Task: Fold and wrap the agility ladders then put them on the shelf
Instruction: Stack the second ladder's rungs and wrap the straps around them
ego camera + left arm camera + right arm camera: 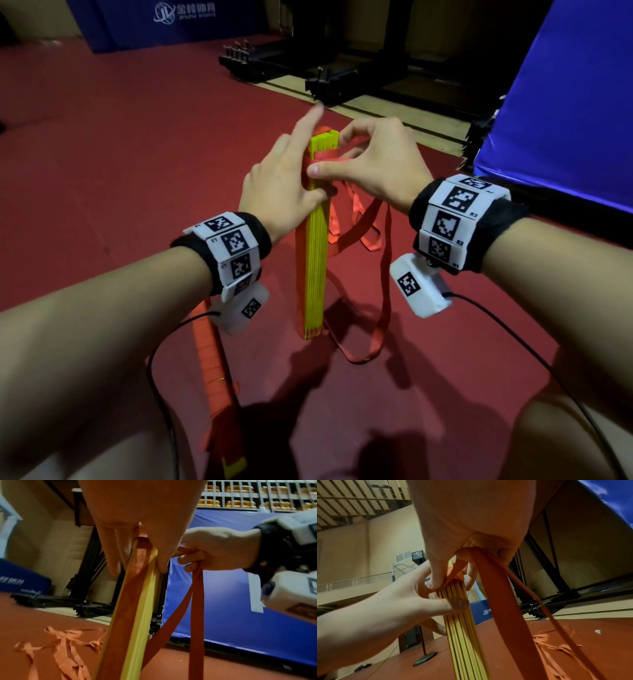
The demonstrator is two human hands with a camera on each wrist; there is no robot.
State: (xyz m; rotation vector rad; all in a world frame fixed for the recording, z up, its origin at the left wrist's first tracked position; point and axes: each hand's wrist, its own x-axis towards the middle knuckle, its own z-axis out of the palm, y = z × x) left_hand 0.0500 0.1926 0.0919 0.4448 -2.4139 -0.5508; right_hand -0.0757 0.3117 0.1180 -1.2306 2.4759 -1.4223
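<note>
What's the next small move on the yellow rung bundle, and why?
Probably carry the orange webbing strap once more around the top of the upright bundle of yellow plastic rungs. The right hand pinches the strap at the bundle's top, the left hand steadies the bundle, and long loops of strap hang loose to the red floor.

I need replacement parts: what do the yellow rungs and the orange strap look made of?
Yellow rungs: probably rigid moulded plastic, matte; thin, straight, ridged slats stacked upright. Orange strap: likely woven nylon-type webbing; weave texture shows, and it hangs in limp loops.
</note>
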